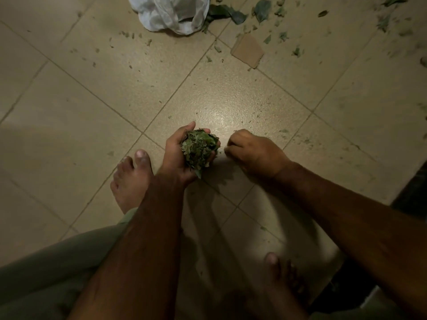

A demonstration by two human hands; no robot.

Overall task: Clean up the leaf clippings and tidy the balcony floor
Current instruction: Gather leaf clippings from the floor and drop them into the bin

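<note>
My left hand (176, 155) is cupped palm-up, its fingers curled around a heap of green leaf clippings (197, 148) low over the tiled floor. Just to its right, my right hand (251, 151) hovers knuckles-up with its fingers curled under; whether it pinches any small bits is hidden. More loose leaf clippings (272, 10) lie scattered over the tiles at the top right, some large and dark. A white plastic bag (171, 12) lies crumpled at the top edge.
A brown cardboard piece (248, 50) lies flat on the floor (92, 112) near the scattered leaves. My bare feet (131, 179) stand left and lower right (279, 276). A dark edge (413, 188) borders the tiles at the right.
</note>
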